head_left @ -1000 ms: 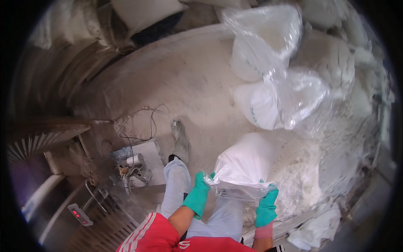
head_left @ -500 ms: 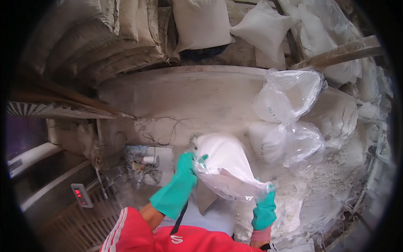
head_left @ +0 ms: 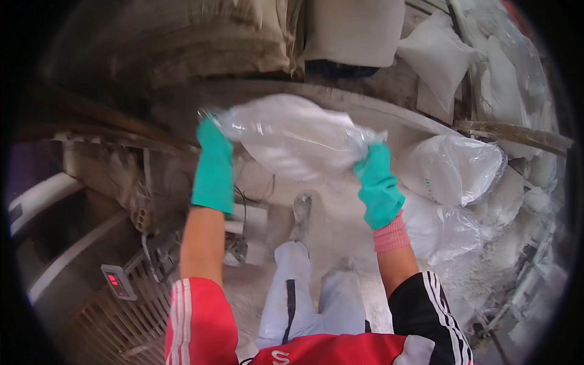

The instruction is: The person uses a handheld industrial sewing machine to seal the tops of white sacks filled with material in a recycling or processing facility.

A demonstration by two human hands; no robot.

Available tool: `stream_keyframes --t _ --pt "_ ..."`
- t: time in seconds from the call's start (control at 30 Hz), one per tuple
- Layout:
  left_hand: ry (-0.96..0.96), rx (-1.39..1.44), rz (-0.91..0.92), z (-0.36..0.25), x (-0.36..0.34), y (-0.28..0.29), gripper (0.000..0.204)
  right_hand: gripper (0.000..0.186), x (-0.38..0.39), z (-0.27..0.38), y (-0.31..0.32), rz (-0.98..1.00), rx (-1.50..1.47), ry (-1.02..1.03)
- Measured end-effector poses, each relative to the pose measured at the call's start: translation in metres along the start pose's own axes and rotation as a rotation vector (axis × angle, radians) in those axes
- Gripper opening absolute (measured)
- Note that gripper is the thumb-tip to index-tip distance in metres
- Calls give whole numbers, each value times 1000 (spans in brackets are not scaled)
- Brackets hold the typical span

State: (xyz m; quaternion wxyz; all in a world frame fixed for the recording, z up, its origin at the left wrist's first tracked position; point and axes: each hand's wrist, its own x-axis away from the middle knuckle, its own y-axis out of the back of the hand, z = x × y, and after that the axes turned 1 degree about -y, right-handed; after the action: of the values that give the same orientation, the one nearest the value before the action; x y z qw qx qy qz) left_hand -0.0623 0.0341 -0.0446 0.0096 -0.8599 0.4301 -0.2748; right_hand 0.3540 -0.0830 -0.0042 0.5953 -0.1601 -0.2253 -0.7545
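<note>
A white sack with a clear plastic liner (head_left: 292, 134) is stretched between my hands, blurred by motion, in front of my legs. My left hand (head_left: 213, 137), in a green rubber glove, grips the liner at the sack's left end. At the right end, my right hand (head_left: 373, 164), gloved the same way with a pink knitted cuff below, is closed on the gathered plastic. The sack's contents are hidden. Two filled white sacks with clear liners stand to the right, the farther sack (head_left: 450, 167) and the nearer sack (head_left: 441, 228).
Stacked dusty sacks (head_left: 237, 36) rise at the far left, with a white sack (head_left: 353, 30) beside them. A wooden beam (head_left: 517, 137) juts in at the right. On the left are a red-lit digital display (head_left: 118, 281) and a slatted grate (head_left: 131, 328). White powder covers the floor.
Both hands have lifted the sack and carried it forward, away from my body, with arms now stretched out. My legs and a shoe have come into view beneath it.
</note>
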Motion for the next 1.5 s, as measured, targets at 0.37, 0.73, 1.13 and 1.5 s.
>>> stream_keyframes --t 0.37,0.73,1.13,1.5 --pt "187 47 223 -19 25 37 46 30 -48 -44 24 -181 874 889" --pt "56 -168 8 -51 99 29 54 40 28 20 56 143 -328 -147" --pt "599 -459 112 65 346 26 57 34 134 -86 150 14 -143 -481" --pt "774 -407 600 152 433 -106 58 29 181 -63 233 -511 25 -190"
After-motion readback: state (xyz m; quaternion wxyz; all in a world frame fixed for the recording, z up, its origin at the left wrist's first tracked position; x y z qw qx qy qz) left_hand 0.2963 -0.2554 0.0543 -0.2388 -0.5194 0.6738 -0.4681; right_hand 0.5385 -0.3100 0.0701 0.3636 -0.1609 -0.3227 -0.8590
